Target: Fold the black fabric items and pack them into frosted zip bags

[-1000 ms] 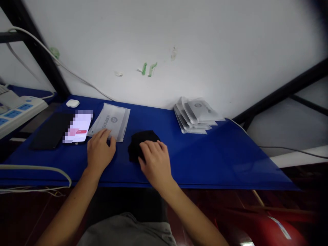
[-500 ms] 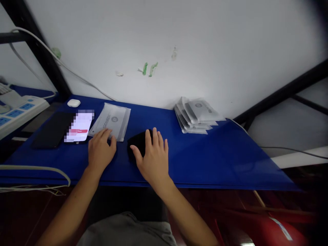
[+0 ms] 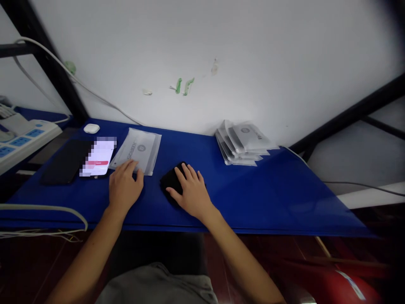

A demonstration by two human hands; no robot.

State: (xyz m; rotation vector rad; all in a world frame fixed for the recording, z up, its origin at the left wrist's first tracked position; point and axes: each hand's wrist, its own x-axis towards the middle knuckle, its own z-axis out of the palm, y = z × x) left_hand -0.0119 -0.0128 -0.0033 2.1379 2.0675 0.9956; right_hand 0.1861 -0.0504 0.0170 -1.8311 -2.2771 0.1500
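Observation:
A black folded item, seemingly cloth (image 3: 169,180), lies on the blue tabletop, and my right hand (image 3: 192,192) rests on it with spread fingers. The palm covers part of it, so its full shape is hidden. To the left, my left hand (image 3: 125,188) lies on the table with fingers slightly bent and apart. Its fingertips touch the lower edge of a frosted zip bag (image 3: 147,147) with dark printing. That bag lies flat, and I cannot see anything gripped in this hand.
Several frosted zip bags (image 3: 249,139) are stacked against the wall. At left are a lit phone (image 3: 99,158), a dark flat object (image 3: 63,162), a white earbud case (image 3: 91,128) and a power strip (image 3: 34,133). A white cable (image 3: 104,100) runs along the wall. The blue table (image 3: 278,194) has its front edge near me.
My right hand has turned and shifted slightly down and left over the black item, which has turned a little and moved slightly right. My left hand stays in place by the zip bag.

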